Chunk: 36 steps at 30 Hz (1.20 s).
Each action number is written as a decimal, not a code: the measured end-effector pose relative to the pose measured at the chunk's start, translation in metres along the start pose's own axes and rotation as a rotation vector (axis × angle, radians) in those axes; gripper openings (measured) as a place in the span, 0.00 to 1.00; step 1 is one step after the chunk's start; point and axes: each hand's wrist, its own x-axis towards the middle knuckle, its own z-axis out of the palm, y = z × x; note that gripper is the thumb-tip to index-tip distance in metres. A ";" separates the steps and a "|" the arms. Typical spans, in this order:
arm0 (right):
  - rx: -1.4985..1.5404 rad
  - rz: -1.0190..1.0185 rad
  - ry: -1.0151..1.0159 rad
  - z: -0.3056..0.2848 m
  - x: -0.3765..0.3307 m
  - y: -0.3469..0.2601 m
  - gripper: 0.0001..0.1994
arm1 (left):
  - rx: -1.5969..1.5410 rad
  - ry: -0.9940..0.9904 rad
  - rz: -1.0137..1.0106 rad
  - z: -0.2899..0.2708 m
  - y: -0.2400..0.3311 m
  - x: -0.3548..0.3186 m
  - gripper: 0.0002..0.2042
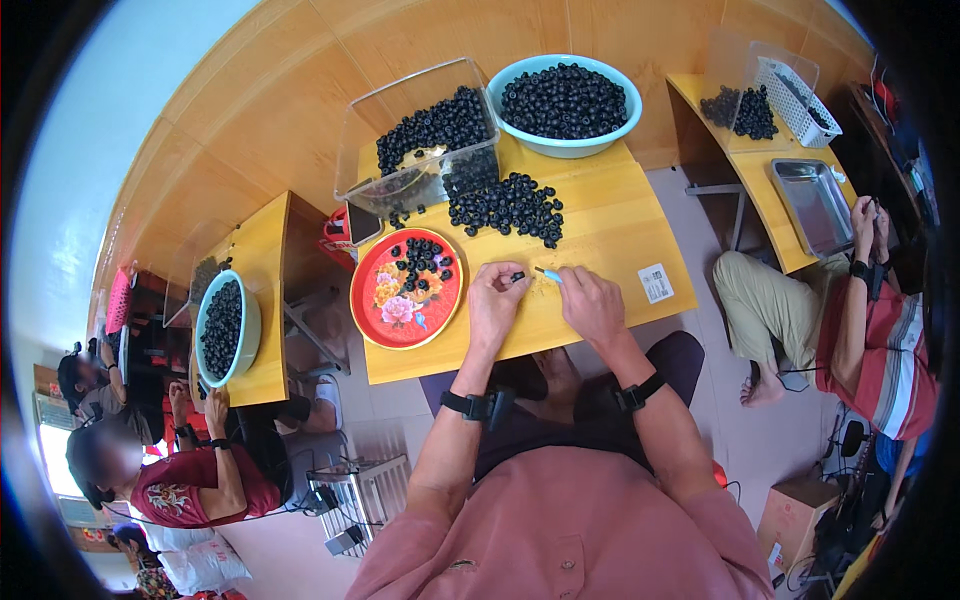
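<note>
My left hand (490, 308) pinches a small round black bead (517, 277) between thumb and fingertips above the yellow table (610, 225). My right hand (592, 305) is closed round a small tool with a light blue handle (553, 277). Its thin tip points at the bead, a short gap away. Pale crumbs lie on the wood by the tip. Left of my hands is a red flowered tray (372, 318) with several black beads in its upper part. A loose pile of black beads (510, 208) spreads just beyond my hands.
A clear plastic bin (350, 150) and a light blue basin (570, 148), both with black beads, stand at the back. A phone (364, 222) lies near the bin. A white label (656, 284) sits at the table's right. People work at tables on either side.
</note>
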 end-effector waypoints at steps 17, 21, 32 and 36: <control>0.001 -0.019 -0.029 0.000 -0.003 0.001 0.01 | -0.208 0.022 0.022 0.018 -0.008 -0.016 0.11; -0.003 -0.058 -0.042 -0.001 -0.003 0.000 0.02 | -0.145 0.023 0.025 0.018 -0.005 -0.017 0.12; -0.004 -0.071 -0.058 -0.002 -0.003 0.001 0.03 | -0.162 -0.002 0.040 0.019 -0.006 -0.016 0.13; 0.019 -0.063 -0.062 -0.003 -0.001 -0.001 0.03 | -0.239 -0.010 0.009 0.017 -0.010 -0.016 0.13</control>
